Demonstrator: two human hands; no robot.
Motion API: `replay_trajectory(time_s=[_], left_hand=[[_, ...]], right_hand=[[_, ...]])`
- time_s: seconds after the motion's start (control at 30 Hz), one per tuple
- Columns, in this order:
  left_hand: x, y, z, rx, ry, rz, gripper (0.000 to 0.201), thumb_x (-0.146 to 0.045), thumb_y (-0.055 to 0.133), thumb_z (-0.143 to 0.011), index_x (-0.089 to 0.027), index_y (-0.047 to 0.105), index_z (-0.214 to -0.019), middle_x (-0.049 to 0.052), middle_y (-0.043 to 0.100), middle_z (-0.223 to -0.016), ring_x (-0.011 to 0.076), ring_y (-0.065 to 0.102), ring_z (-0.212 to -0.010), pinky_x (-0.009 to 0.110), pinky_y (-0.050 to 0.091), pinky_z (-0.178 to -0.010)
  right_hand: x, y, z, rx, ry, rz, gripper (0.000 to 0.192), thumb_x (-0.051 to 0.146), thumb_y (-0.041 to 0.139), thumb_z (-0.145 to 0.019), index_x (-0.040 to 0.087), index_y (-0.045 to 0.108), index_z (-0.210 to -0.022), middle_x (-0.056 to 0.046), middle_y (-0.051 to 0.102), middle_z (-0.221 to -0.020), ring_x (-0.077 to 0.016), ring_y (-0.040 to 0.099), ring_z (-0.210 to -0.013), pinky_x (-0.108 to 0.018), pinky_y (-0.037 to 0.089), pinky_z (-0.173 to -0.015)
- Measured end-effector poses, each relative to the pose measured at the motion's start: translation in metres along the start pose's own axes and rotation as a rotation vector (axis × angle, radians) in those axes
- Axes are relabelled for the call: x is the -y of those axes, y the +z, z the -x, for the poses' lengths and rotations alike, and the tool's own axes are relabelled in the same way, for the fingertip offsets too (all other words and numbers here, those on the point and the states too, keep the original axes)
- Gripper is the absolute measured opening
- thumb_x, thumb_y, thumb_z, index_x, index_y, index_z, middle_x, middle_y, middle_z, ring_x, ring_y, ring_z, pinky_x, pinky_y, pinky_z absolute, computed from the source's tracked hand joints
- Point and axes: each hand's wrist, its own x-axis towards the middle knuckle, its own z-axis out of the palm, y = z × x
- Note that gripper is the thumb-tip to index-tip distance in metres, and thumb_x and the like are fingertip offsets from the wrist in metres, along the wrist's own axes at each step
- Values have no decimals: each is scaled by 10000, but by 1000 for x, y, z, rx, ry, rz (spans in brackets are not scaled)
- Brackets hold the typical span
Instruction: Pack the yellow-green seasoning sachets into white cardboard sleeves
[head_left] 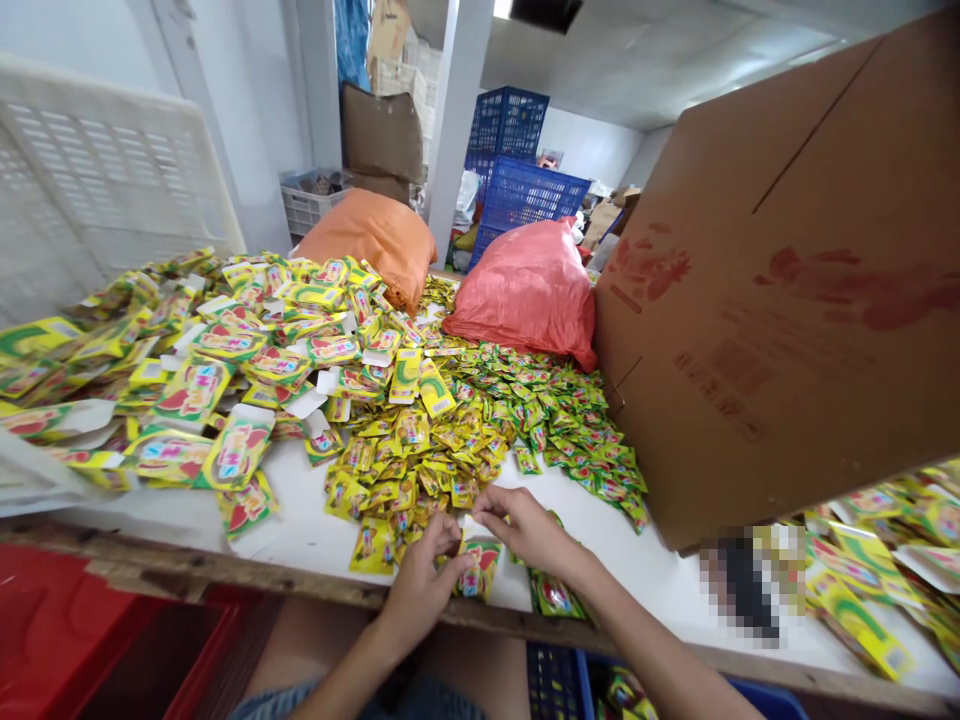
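My left hand [431, 568] is closed on a small yellow-green carton [480, 572] with a red fruit print, near the table's front edge. A white flap stands up at the carton's top end. Right at that flap, the fingers of my right hand [517, 522] are pinched together; whatever is between them is too small to make out. Just beyond both hands lies a pile of small yellow sachets [420, 450]. Green sachets [570, 410] spread behind and to the right. Under my right forearm rest a few green packets [555, 592].
Many flat cartons [247, 350] with open flaps are heaped at the left. An orange sack [367, 235] and a red sack [525, 285] stand at the back. A large cardboard box [780, 300] leans at the right. Below the edge sits a blue crate [559, 680].
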Motion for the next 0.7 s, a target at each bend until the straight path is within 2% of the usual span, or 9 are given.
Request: replay_trajectory(time_s=[0.1,0.27,0.53,0.7], left_hand=[[-1,0,2,3,7,-39,194,-260,546,-805,-209,467,-975,23,572,-938,174,586,-906,272,446,-829],[-5,-1,0,57,7,-108,131,-257,518,-821,-205,535,-940,23,617,-903,176,601,-845,262,454,-784],[-1,-1,0,-15,-11,-65,222,-252,565,-789,-214,416,-949,9,539,-900,169,595,-872,273,459,-798],[-1,-2,0,-3,-24,-89,236,-261,570,-781,-210,419,-955,14,529,-906,177,586,-892,284,451,-821]], right_hand=[[-2,-2,-4,43,2,-71,124,233,508,-836,175,610,-795,9,625,-706,-130,566,-658,-213,427,-602],[3,-5,4,46,-22,-166,142,298,553,-821,184,634,-843,2,651,-758,-140,598,-710,-226,454,-646],[2,0,13,21,-40,69,73,199,569,-802,194,637,-831,-8,658,-787,-141,595,-725,-226,443,-676],[0,0,11,35,-7,69,72,175,546,-804,186,613,-828,-1,649,-751,-128,591,-684,-206,437,-637]])
